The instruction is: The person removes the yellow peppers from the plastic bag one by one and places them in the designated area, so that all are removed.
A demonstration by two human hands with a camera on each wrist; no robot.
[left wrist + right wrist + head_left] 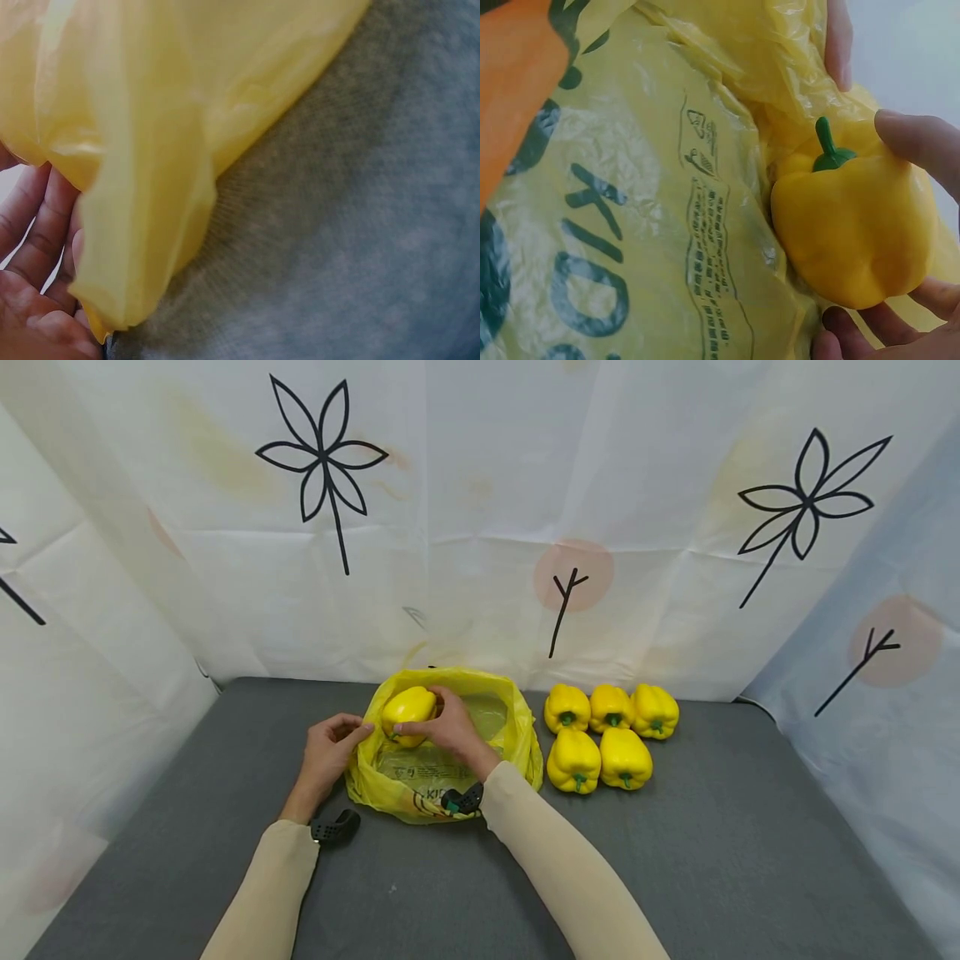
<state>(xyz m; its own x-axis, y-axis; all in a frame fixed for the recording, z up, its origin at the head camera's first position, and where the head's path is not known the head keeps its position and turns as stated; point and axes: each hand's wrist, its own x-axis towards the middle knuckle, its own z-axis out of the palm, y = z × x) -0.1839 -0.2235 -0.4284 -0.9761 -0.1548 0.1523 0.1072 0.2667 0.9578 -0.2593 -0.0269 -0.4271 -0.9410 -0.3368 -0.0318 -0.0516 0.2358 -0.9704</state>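
My right hand [452,727] grips a yellow bell pepper [408,714] over the left part of an open yellow plastic bag [528,760]. In the right wrist view the thumb and fingers curl round the pepper [855,225], its green stem showing, with printed bag plastic [645,187] beside it. At the bag's left rim, my left hand [327,756] pinches the edge between thumb and fingers. The left wrist view has bag plastic [142,187] hanging in front of the left hand [37,255], covering part of its fingers.
Several more yellow bell peppers [576,760] stand in two rows just right of the bag, on a dark grey table [750,827]. Behind the table hangs a white cloth [480,510] with black plant drawings; similar cloth closes off both sides.
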